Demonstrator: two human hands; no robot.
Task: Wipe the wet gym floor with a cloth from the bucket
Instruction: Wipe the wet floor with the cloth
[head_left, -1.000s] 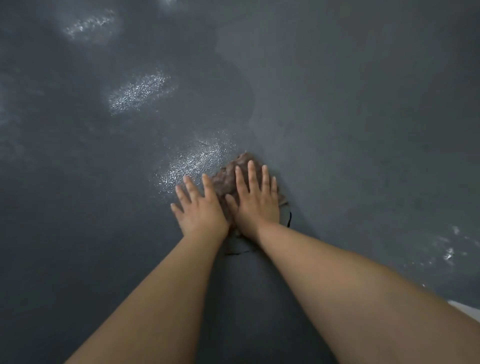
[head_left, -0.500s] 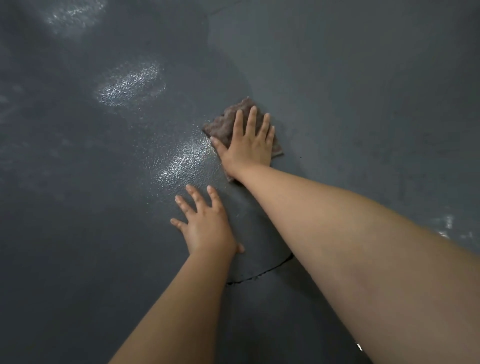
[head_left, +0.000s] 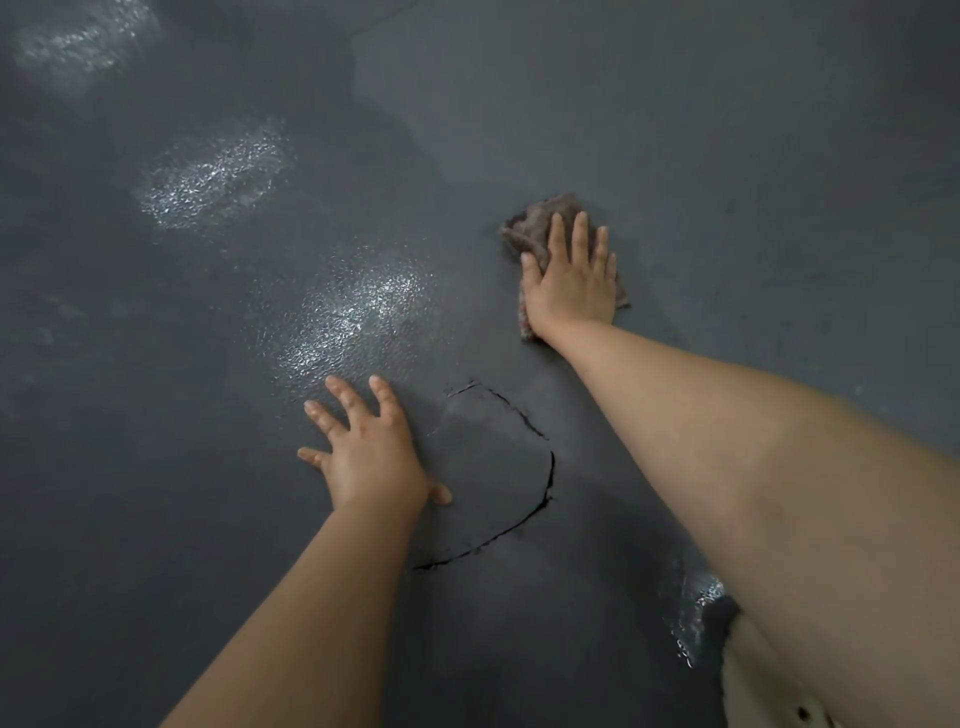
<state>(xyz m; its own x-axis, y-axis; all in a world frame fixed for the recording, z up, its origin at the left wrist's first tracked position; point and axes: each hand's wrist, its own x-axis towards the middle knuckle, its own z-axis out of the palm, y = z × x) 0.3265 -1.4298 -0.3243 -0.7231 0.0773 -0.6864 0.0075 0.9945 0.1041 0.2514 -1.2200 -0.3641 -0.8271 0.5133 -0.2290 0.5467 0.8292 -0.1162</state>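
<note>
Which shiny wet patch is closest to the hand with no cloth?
The shiny patch just beyond the left hand fingertips. The other two glinting patches lie farther up the floor, and the right hand presses the cloth.

My right hand (head_left: 571, 280) lies flat on the crumpled brownish cloth (head_left: 524, 228), which sits on the dark grey textured gym floor (head_left: 727, 182) and pokes out ahead of my fingertips and to their left. My left hand (head_left: 369, 452) rests on the floor nearer to me and to the left of the right, well apart from it. A thin curved black crack (head_left: 548, 473) runs just right of my left hand, between the two arms. Glistening wet patches (head_left: 358, 317) lie ahead of my left hand.
</note>
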